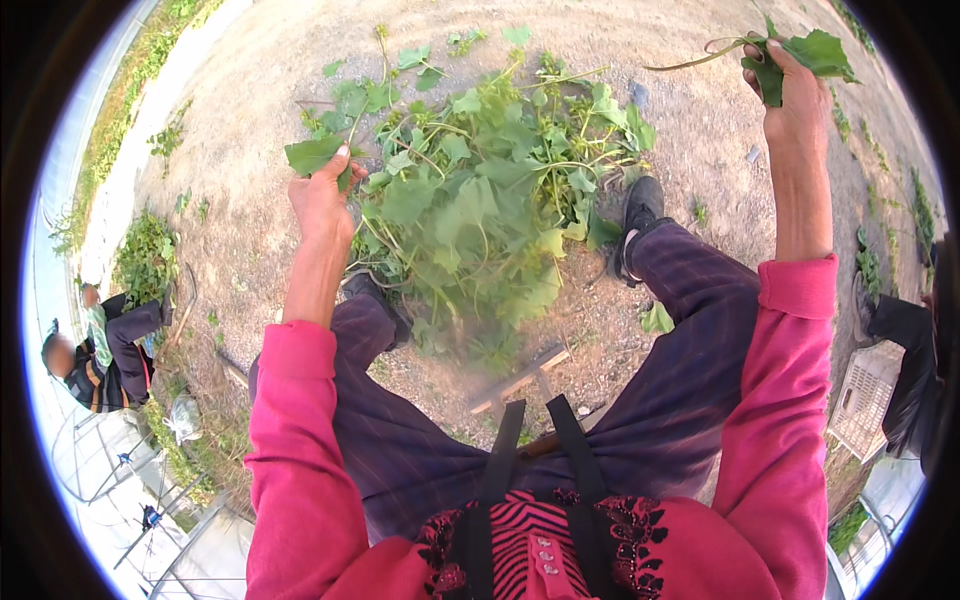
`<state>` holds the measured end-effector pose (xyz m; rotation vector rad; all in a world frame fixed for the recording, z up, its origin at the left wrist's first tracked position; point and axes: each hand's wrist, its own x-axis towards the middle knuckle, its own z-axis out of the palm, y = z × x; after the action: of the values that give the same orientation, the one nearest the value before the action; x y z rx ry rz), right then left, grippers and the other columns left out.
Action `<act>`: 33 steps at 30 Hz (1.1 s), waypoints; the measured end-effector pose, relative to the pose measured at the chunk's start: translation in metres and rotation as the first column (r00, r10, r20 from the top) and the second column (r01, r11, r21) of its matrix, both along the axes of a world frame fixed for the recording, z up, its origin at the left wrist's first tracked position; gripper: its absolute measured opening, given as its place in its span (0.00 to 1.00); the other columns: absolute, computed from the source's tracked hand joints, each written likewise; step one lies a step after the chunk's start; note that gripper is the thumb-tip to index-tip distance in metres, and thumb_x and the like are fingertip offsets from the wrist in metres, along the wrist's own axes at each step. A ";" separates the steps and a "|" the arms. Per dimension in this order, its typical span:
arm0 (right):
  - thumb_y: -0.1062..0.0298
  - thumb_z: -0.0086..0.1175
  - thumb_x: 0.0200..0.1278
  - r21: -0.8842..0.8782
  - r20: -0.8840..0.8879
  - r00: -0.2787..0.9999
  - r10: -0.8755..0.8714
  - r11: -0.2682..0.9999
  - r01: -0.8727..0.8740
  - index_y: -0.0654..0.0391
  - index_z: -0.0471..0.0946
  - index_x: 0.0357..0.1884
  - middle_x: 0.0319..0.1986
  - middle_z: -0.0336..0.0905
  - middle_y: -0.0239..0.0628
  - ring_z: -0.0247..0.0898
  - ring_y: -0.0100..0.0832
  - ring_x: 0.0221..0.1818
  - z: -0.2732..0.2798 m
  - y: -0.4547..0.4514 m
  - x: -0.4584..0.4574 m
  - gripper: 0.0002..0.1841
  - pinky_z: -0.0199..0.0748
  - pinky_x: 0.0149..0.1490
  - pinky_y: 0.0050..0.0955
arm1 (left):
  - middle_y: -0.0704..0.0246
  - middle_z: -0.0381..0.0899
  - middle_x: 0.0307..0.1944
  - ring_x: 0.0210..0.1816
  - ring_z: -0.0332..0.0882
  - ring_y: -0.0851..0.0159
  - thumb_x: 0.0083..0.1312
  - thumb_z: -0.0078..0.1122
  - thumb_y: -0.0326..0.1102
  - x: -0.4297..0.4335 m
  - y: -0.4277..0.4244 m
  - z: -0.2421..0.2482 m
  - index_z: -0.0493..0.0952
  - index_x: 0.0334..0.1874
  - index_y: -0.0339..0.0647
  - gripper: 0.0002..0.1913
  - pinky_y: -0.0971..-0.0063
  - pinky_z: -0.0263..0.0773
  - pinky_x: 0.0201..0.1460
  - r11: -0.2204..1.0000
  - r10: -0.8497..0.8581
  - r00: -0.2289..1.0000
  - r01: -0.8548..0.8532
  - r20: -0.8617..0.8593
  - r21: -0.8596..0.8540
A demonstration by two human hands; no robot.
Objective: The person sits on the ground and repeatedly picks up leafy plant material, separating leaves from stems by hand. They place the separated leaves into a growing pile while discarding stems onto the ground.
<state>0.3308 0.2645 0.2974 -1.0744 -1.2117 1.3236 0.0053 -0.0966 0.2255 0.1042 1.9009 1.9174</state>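
A large heap of green leafy stems lies on the dirt between my feet, partly blurred at its lower side. At its left edge my left hand pinches a green leaf between thumb and fingers; a thin stem rises beside it. Far out to the right and raised, my right hand grips a leafy stem. The long bare end of that stem points left, and the broad leaves stick out on both sides of my fingers.
Wooden pieces lie on the ground between my legs. A seated person is at the far left near another leafy pile. At the right edge, another person's dark-clothed leg shows beside a pale plastic crate.
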 end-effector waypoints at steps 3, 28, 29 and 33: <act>0.74 0.53 0.68 0.051 0.097 0.993 0.070 0.996 -0.075 0.63 0.76 0.49 0.41 0.83 0.42 0.83 0.33 0.38 -0.003 -0.008 0.001 0.10 0.78 0.37 0.29 | 0.64 0.82 0.33 0.29 0.78 0.67 0.62 0.62 0.20 0.024 0.000 -0.017 0.78 0.41 0.32 0.07 0.70 0.78 0.32 0.985 -0.150 0.989 0.149 -0.006 -0.087; 0.74 0.52 0.66 0.102 0.826 0.468 0.315 0.732 -0.674 0.61 0.78 0.55 0.52 0.79 0.36 0.75 0.27 0.55 0.029 -0.108 -0.018 0.16 0.75 0.52 0.27 | 0.59 0.75 0.55 0.41 0.81 0.60 0.61 0.54 0.21 0.126 -0.010 -0.219 0.73 0.63 0.30 0.24 0.72 0.79 0.32 0.485 -0.588 0.712 0.690 0.384 -0.537; 0.74 0.52 0.66 0.103 0.830 0.460 0.315 0.724 -0.682 0.61 0.78 0.55 0.52 0.79 0.36 0.75 0.27 0.55 0.029 -0.109 -0.018 0.16 0.75 0.52 0.27 | 0.59 0.75 0.55 0.41 0.82 0.61 0.62 0.53 0.21 0.125 -0.009 -0.216 0.72 0.63 0.29 0.24 0.72 0.79 0.32 0.507 -0.569 0.714 0.695 0.408 -0.509; 0.74 0.53 0.63 0.223 0.810 0.519 0.275 0.674 -0.704 0.63 0.78 0.50 0.45 0.79 0.41 0.77 0.34 0.48 0.025 -0.113 -0.025 0.14 0.75 0.49 0.31 | 0.57 0.77 0.53 0.40 0.83 0.62 0.63 0.50 0.19 0.111 -0.007 -0.186 0.72 0.61 0.25 0.22 0.72 0.79 0.31 0.570 -0.506 0.741 0.672 0.442 -0.473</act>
<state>0.3061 0.1514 0.3227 -0.8366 -2.5246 0.8191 0.1166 -0.1040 0.0395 0.2492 1.8716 0.7640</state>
